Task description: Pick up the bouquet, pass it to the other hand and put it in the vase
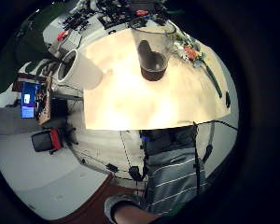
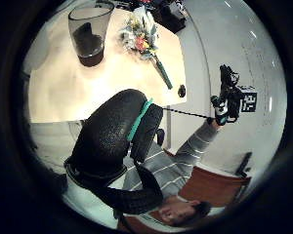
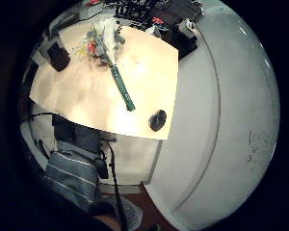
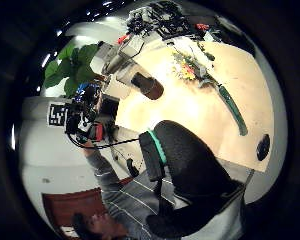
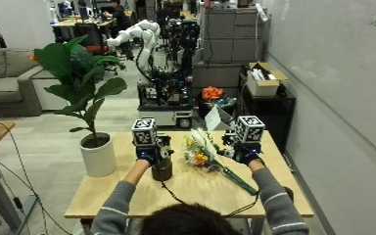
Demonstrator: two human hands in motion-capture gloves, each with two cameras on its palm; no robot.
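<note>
The bouquet (image 5: 202, 155), orange and pale flowers on a green wrapped stem (image 5: 239, 180), lies flat on the wooden table (image 5: 194, 193). It also shows in the palm views (image 3: 104, 41) (image 4: 191, 67) (image 2: 140, 35). To its left stands the vase (image 5: 162, 169), a dark clear glass (image 1: 153, 50), upright with nothing in it. My left hand (image 5: 148, 153) hovers above the vase, holding nothing, fingers loosely curled (image 2: 118, 135). My right hand (image 5: 244, 152) hangs above the stem's right side, also holding nothing, its thumb loosely bent (image 4: 190, 161).
A white pot (image 5: 99, 157) with a large-leaved plant stands at the table's left rear corner. A small black round object (image 3: 157, 120) lies near the table's front right corner. Cables run from the gloves over the table's front edge. A wall is close on the right.
</note>
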